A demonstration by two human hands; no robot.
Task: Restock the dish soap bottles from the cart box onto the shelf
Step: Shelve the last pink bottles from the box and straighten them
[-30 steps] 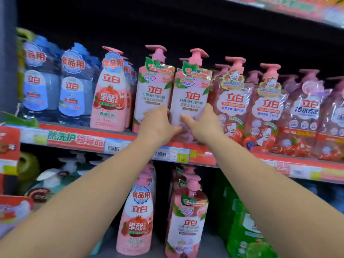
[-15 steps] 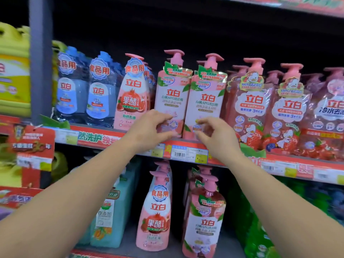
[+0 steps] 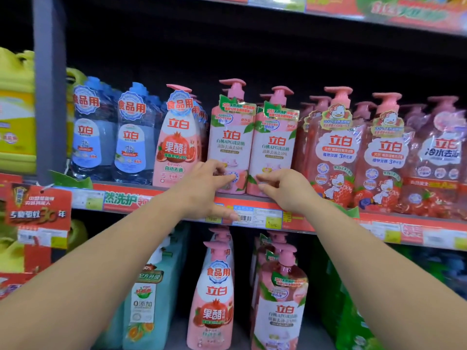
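— Where are the two peach dish soap bottles?
— Upright and side by side at the shelf's (image 3: 161, 195) front edge: the left bottle (image 3: 231, 137) touches the right bottle (image 3: 274, 147), between a pomegranate bottle (image 3: 177, 140) and the duck-label bottles (image 3: 336, 147).
— And the hands?
— The left hand (image 3: 202, 183) lies loosely curled before the left bottle's base, fingertips at its label, gripping nothing. The right hand (image 3: 283, 186) hovers likewise before the right bottle, fingers relaxed, holding nothing.
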